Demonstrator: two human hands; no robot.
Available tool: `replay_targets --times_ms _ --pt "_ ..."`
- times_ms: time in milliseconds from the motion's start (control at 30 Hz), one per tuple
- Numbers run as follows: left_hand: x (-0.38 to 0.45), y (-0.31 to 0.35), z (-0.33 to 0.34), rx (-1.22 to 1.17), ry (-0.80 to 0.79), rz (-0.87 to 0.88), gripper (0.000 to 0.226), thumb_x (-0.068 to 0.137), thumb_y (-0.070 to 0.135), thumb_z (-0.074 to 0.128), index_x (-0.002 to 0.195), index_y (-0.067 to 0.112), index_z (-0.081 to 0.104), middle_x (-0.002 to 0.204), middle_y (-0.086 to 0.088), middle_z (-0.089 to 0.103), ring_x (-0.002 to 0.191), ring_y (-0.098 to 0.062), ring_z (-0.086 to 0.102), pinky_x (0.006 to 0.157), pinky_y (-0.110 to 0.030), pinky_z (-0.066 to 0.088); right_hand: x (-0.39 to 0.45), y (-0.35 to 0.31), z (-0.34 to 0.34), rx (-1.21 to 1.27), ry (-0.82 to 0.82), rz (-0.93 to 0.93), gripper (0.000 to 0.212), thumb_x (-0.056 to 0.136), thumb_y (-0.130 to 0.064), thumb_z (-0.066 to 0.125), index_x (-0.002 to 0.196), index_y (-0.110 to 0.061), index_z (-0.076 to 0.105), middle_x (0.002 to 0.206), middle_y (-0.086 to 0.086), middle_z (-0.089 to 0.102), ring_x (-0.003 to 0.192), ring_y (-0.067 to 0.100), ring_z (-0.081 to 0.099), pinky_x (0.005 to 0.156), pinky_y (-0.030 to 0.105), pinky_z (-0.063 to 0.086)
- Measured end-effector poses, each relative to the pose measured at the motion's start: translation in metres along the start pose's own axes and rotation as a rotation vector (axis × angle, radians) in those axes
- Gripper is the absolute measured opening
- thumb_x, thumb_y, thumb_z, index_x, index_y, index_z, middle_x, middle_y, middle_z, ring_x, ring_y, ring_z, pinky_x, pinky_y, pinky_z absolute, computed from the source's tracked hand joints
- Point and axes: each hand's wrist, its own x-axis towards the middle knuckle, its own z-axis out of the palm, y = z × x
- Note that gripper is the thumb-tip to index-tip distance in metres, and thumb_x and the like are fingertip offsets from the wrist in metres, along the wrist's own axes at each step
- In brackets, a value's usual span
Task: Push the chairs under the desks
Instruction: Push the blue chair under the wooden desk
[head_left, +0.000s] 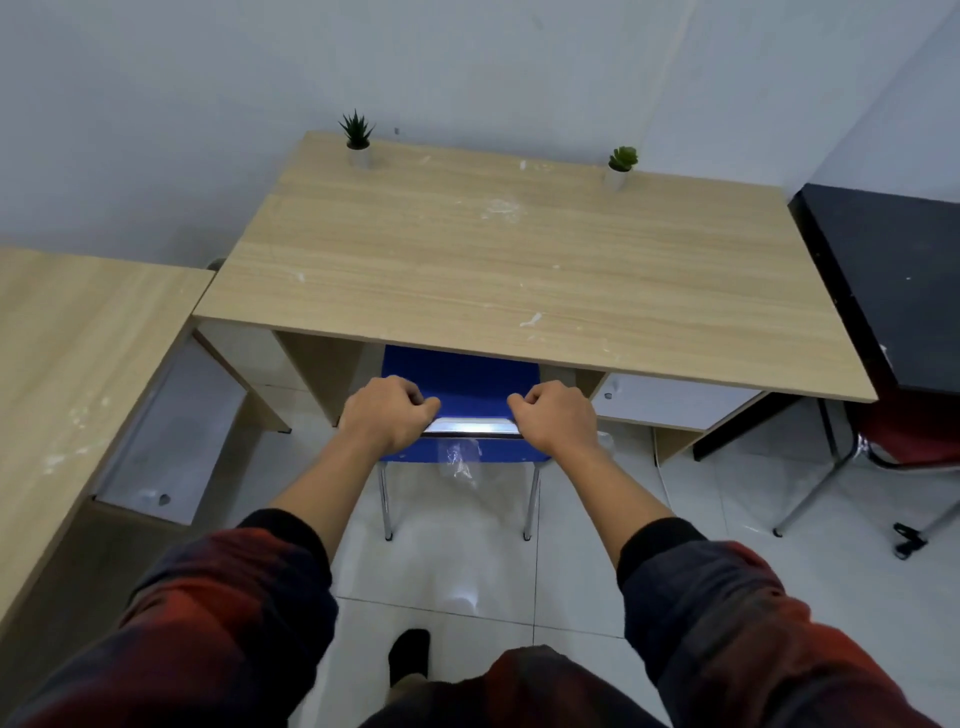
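A blue chair (462, 379) with chrome legs stands in front of the light wooden desk (519, 260), its seat partly under the desk's front edge. My left hand (387, 415) grips the left end of the chair's chrome top rail (470, 427). My right hand (558, 418) grips the right end of the same rail. Both fists are closed around it. The backrest hangs below my hands, with a scrap of clear plastic on it. The front of the seat is hidden by the desktop.
Two small potted plants (357, 139) (621, 166) sit at the desk's back edge. A second wooden desk (78, 364) stands at the left. A black table (893, 280) with a red chair (904, 436) under it is at the right. White tiled floor (467, 571) lies below.
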Motion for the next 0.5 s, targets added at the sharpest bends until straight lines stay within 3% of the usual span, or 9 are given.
replay_targets --times_ms 200,300,500 --pt "0.033 0.000 -0.016 0.031 -0.070 -0.003 0.031 0.089 0.050 0.053 0.076 0.026 0.068 0.078 0.008 0.066 0.079 -0.020 0.062 0.072 -0.032 0.045 0.012 -0.015 0.000 0.021 0.003 0.042 0.035 0.088 -0.040 0.055 0.068 -0.014 0.067 0.062 -0.002 0.063 0.062 0.017 0.058 0.057 0.027 0.037" --pt "0.029 -0.013 -0.012 -0.023 -0.029 -0.003 0.029 0.088 0.045 0.055 0.074 0.025 0.069 0.075 0.007 0.068 0.077 -0.019 0.063 0.068 -0.031 0.044 0.010 -0.018 0.007 0.005 0.003 0.048 0.033 0.090 -0.039 0.055 0.065 -0.018 0.062 0.060 -0.006 0.059 0.058 0.011 0.052 0.052 0.024 0.031" --pt "0.028 -0.012 -0.012 -0.072 0.039 0.018 0.022 0.089 0.040 0.057 0.081 0.026 0.072 0.076 0.008 0.067 0.072 -0.017 0.058 0.069 -0.029 0.040 0.014 -0.020 0.007 0.027 0.020 0.065 0.034 0.089 -0.040 0.056 0.063 -0.018 0.062 0.060 -0.004 0.062 0.061 0.015 0.056 0.056 0.026 0.035"
